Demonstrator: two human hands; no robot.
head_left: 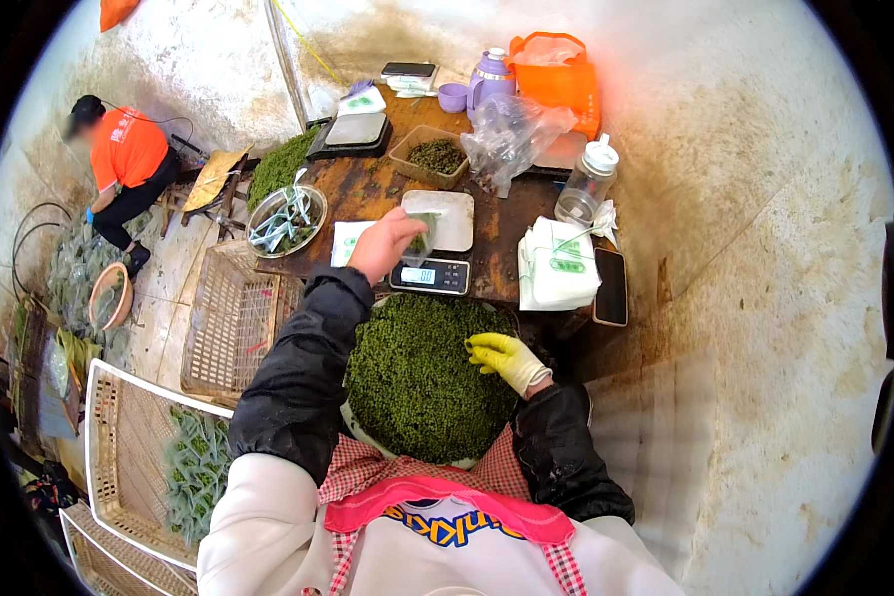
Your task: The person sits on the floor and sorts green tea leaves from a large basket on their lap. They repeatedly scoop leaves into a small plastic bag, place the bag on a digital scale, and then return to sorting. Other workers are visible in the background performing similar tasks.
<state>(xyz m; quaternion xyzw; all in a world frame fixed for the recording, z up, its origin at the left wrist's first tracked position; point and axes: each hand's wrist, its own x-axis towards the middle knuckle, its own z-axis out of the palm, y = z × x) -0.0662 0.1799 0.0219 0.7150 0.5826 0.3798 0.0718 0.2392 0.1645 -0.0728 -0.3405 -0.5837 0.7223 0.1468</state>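
Observation:
My bare left hand (385, 246) is closed on the edge of a small clear plastic bag (422, 238) with some green bits in it. The bag is at the left edge of the white pan of a digital scale (452, 221), whose display is lit. My right hand (505, 360), in a yellow and white glove, is over the right side of a big round heap of small green berries (417, 377), like fresh peppercorns. Its fingertips are drawn together around a dark speck too small to name. The heap fills a round container in front of me, its pale rim barely showing.
On the wooden table (348, 214) stand a metal bowl of packets (288, 221), a tub of berries (429, 156), a second scale (356, 131), a stack of printed bags (558, 266), a bottle (588, 179) and a phone (611, 288). Crates (230, 318) stand left; a person in orange (129, 149) bends beyond.

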